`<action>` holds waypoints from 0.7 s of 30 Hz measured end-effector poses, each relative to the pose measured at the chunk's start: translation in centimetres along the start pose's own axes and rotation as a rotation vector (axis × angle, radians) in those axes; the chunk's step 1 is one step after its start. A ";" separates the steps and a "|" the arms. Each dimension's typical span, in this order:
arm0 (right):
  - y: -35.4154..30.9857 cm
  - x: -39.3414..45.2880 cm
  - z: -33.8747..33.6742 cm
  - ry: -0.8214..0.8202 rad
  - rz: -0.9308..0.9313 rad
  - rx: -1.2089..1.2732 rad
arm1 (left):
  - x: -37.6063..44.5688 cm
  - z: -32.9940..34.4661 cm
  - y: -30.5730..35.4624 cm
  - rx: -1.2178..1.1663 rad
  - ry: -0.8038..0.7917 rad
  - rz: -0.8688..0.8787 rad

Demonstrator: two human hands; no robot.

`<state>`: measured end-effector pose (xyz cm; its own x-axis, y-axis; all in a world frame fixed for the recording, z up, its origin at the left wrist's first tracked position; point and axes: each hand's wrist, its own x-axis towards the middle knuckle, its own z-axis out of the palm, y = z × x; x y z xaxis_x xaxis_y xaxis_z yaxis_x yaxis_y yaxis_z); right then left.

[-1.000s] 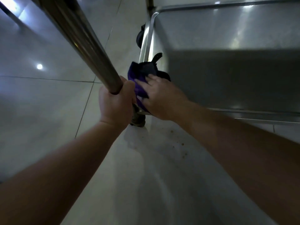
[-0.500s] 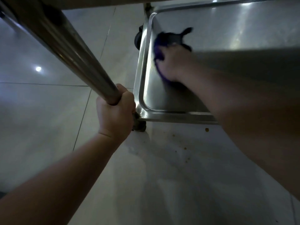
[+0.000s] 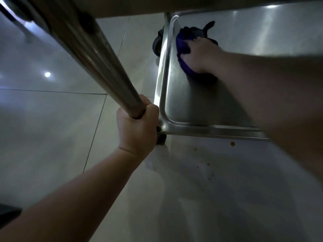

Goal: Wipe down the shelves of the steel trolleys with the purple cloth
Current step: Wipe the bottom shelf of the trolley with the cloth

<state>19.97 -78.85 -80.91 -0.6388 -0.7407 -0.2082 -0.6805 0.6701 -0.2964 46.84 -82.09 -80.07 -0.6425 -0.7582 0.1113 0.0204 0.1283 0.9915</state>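
- Your left hand (image 3: 137, 126) has its fingers clamped around the trolley's steel post (image 3: 97, 62).
- Your right hand (image 3: 201, 56) presses the purple cloth (image 3: 183, 46) flat, fingers together, on the bottom shelf (image 3: 192, 102), near its far left corner.

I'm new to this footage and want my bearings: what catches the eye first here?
The purple cloth, pressed flat under the right hand near the far left corner of the steel shelf. Then the left hand fisted around the trolley's upright post, lower centre.
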 end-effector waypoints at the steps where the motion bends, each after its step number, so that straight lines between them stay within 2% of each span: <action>1: -1.6 0.5 0.3 0.028 0.014 0.028 | 0.0 -0.1 0.0 0.000 -0.004 0.006; 3: -4.1 0.0 1.3 0.050 -0.041 0.070 | -0.1 -0.1 0.0 -0.004 -0.010 0.003; 6: -5.7 -4.3 2.9 0.026 -0.250 0.046 | -0.5 -0.3 -0.1 0.000 -0.004 0.004; 8: -5.2 -8.0 3.6 -0.083 -0.475 0.031 | -0.6 -0.4 0.0 -0.022 -0.012 -0.001; 10: -4.2 -10.6 3.9 -0.264 -0.662 0.048 | -0.6 -0.5 0.0 -0.007 -0.026 0.012; 12: -3.3 -11.0 3.4 -0.355 -0.710 0.054 | -0.5 -0.5 -0.1 0.009 -0.032 0.014; 15: -3.2 -8.0 2.5 -0.251 -0.557 0.029 | -0.6 -0.3 -0.1 -0.014 -0.010 -0.036; 18: -4.2 -2.5 1.1 -0.076 -0.224 0.019 | -0.6 -0.4 -0.2 0.034 0.015 -0.028; 21: -5.4 2.3 0.2 -0.067 0.014 0.023 | -0.4 -0.5 -0.4 0.051 -0.005 -0.008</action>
<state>22.21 -84.14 -79.95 -0.6222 -0.7333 -0.2741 -0.6629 0.6798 -0.3139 47.46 -82.15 -80.46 -0.6462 -0.7562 0.1029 -0.0238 0.1547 0.9877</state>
